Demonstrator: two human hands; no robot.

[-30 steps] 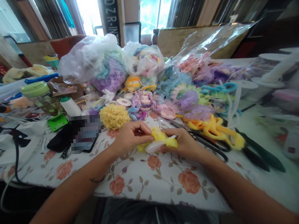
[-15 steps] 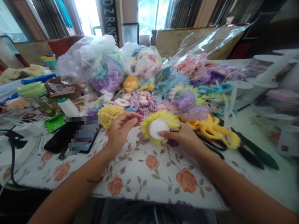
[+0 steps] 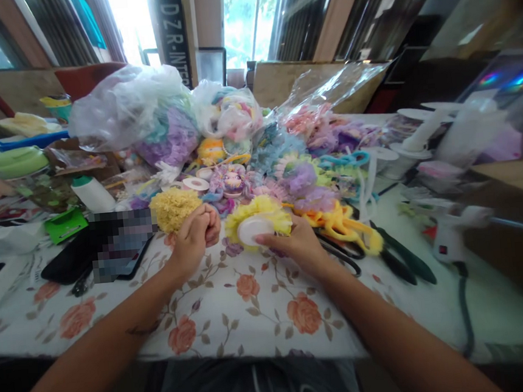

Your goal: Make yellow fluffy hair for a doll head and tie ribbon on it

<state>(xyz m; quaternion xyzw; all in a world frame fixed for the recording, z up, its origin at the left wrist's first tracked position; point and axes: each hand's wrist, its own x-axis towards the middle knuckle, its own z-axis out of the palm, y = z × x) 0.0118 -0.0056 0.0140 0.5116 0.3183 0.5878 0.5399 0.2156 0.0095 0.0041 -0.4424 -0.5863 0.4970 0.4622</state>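
Note:
My right hand (image 3: 299,239) grips the edge of a yellow ruffled rosette (image 3: 272,210), its thumb resting on the white round disc (image 3: 255,228) at the centre. The rosette is held just over the flowered tablecloth, disc side tilted up toward me. To its left, my left hand (image 3: 197,231) is closed with the fingers curled in; whatever may be inside them is hidden. Right behind that hand lies a fluffy yellow pompom (image 3: 174,208). The two hands are apart.
A phone (image 3: 131,247) and a black case (image 3: 67,252) lie at left, near a white thread cone (image 3: 93,194). Bagged ruffled pieces (image 3: 168,131) pile up behind. At right are yellow-handled scissors (image 3: 337,226), dark-green-handled pliers (image 3: 404,257) and a white glue gun (image 3: 450,234).
My left hand's fingers have gone from stretched out to curled shut. The rosette in my right hand has tilted, its disc now seen more edge-on. The view has swung slightly right.

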